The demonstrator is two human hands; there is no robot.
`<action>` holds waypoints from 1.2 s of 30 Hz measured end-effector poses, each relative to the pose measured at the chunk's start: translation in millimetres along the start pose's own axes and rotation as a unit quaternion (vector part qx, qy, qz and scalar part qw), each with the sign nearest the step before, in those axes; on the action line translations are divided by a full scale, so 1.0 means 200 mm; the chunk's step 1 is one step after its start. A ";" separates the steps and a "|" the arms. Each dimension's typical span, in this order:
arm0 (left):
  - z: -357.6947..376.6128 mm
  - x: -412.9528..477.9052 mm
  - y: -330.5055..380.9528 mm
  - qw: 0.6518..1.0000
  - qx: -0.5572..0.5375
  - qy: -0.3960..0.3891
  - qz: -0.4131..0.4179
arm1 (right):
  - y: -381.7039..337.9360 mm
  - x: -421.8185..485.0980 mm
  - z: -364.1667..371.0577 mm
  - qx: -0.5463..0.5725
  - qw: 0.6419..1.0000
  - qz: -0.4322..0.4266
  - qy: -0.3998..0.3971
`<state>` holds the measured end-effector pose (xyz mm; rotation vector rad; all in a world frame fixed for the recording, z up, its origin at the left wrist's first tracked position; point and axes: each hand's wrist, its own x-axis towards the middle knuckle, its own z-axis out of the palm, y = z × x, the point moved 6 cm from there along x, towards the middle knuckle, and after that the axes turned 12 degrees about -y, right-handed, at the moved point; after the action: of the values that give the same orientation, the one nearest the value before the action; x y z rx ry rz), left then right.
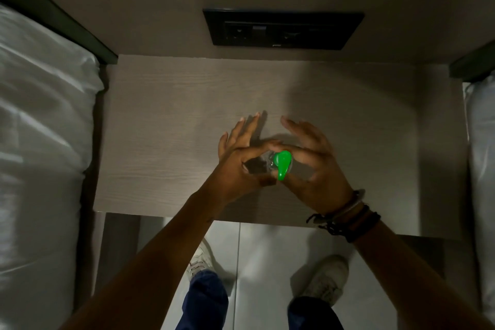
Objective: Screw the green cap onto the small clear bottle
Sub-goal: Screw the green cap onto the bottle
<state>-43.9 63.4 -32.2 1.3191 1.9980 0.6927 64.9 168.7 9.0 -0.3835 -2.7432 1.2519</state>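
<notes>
A small clear bottle (267,160) is held above the wooden bedside table (166,126), seen from above and mostly hidden by fingers. The green cap (282,165) sits on its top, with a long tab pointing toward me. My left hand (239,158) grips the bottle between thumb and forefinger, other fingers spread outward. My right hand (313,161) pinches the green cap between thumb and forefinger, its remaining fingers extended. How far the cap is seated on the neck cannot be told.
A black socket panel (281,29) is set in the wall behind the table. White bedding (40,142) lies on the left, and more bedding (482,142) on the right. Below the table edge are the tiled floor and two white shoes (326,276).
</notes>
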 end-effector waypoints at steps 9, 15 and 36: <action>0.02 0.01 -0.03 1.000 0.008 -0.017 -0.019 | -0.05 0.04 -0.03 0.016 0.999 0.033 -0.006; 0.03 -0.01 0.00 0.999 0.020 0.037 -0.009 | -0.08 0.06 -0.07 -0.077 0.989 0.104 0.069; 0.02 0.00 0.02 0.997 -0.059 -0.034 -0.023 | 0.05 0.03 -0.01 0.057 0.997 0.003 -0.060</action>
<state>-39.1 64.9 -32.8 1.2081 1.8966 0.7233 60.8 178.5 2.7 -0.3155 -2.7524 1.4706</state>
